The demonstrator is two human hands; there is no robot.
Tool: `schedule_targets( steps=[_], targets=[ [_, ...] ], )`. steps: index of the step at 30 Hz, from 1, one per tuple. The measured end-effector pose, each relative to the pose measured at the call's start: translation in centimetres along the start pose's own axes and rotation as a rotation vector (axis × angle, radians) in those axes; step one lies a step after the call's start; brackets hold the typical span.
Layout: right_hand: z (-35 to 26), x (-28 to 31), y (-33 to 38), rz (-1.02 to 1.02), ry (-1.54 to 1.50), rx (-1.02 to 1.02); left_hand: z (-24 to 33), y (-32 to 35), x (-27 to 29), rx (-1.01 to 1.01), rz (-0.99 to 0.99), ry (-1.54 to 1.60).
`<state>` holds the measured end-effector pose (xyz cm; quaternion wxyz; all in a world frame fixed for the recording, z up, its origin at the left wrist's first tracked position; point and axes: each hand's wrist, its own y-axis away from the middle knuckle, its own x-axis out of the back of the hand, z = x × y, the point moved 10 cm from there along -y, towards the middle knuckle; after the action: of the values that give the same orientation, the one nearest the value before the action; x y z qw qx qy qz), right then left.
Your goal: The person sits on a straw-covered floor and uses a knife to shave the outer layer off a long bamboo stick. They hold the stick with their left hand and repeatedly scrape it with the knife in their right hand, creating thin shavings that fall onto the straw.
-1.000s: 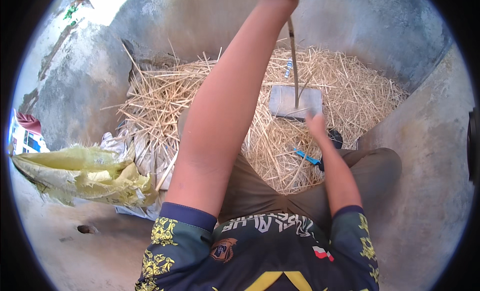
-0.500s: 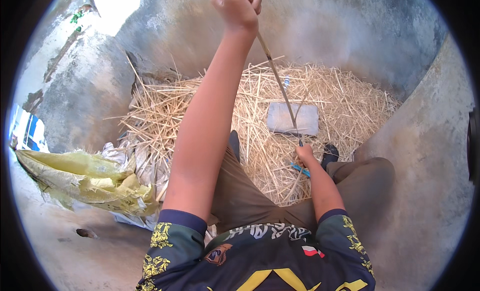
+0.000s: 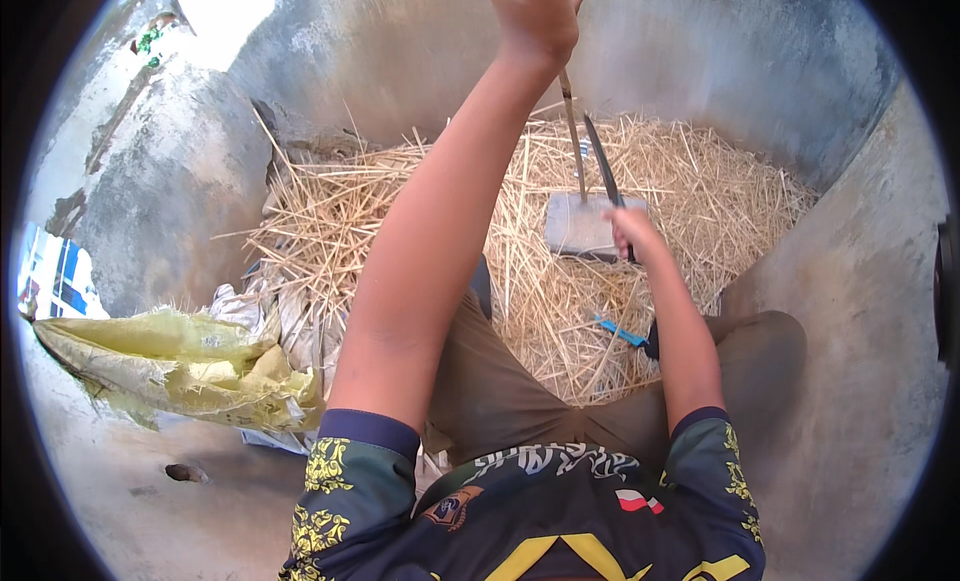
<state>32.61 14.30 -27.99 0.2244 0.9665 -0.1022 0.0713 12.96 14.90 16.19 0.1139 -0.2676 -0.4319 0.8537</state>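
My left hand (image 3: 535, 21) is raised at the top of the view, closed round the upper part of a thin brown stick (image 3: 571, 116). The stick runs down almost upright, its lower end at the top of a grey block (image 3: 566, 236). Over the block's right side, my right hand (image 3: 632, 233) grips the handle of a long dark-bladed knife (image 3: 602, 161). Its blade points up and away, close beside the stick on the right; whether they touch I cannot tell. My right hand is slightly blurred.
Loose straw (image 3: 690, 196) covers the ground around the block. A strip of something bright blue (image 3: 621, 332) lies near my right foot. To the left rests a torn yellowish sack (image 3: 180, 366). Stained concrete walls (image 3: 660, 51) curve round the space.
My right hand has moved away from me, up to the block, with the knife, whose blade now shows plainly. My left hand has shifted right, and the stick stands more upright.
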Motion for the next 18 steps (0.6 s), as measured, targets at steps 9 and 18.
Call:
schedule_targets(
  steps=[9, 18],
  targets=[
    [-28.1, 5.1, 18.5, 0.179, -0.416, 1.117, 0.4, -1.4, 0.2, -0.092, 0.017, -0.023],
    [21.0, 0.3, -2.4, 0.289, 0.618, -0.123, 2.2, -0.7, -2.2, -0.194, -0.084, -0.251]
  ],
)
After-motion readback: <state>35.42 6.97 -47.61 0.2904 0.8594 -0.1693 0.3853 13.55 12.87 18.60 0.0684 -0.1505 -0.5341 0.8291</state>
